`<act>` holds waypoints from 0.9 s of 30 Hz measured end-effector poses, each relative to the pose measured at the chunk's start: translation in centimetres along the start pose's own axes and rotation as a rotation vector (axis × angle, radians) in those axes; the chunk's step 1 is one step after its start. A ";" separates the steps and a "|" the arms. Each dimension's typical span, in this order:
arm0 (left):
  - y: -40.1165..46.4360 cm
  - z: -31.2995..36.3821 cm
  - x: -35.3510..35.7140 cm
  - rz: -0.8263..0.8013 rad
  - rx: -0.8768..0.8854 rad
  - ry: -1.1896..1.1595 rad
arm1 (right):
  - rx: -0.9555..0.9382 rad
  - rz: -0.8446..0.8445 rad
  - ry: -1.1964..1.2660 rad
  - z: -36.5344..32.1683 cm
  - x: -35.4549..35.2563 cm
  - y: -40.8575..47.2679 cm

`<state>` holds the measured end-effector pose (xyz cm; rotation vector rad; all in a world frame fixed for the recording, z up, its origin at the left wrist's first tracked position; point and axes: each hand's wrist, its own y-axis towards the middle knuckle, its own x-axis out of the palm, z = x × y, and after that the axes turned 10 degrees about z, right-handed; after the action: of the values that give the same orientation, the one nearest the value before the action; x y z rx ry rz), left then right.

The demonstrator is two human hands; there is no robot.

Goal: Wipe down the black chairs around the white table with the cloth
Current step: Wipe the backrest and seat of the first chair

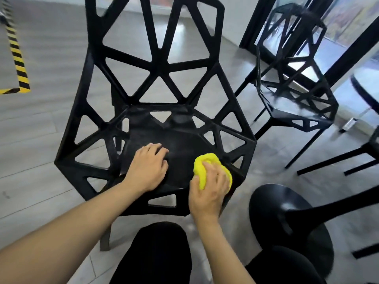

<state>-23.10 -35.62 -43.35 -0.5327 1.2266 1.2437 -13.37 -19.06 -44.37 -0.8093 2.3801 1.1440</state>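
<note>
Your right hand (212,187) grips the bunched yellow cloth (203,162) on the black chair (143,64) seat, while your left hand (147,165) rests there, fingers loosely curled, grasping nothing.

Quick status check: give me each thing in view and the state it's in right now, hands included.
Near chair: upright, seat being wiped.
Yellow cloth: bunched, pressed on the seat's right front.
Right hand: grips the cloth.
Left hand: rests on the seat, holding nothing.
Second chair: upright, untouched, to the right.
Table: only its edge shows.
</note>
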 end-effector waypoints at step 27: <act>6.5 5.9 5.2 -0.172 0.023 0.016 | -0.275 -0.178 -0.658 8.1 -2.7 19.0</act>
<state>-27.41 -26.41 -44.19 -0.6190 1.1809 1.0806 -22.83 -2.18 -36.69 -0.5867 1.6091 1.4106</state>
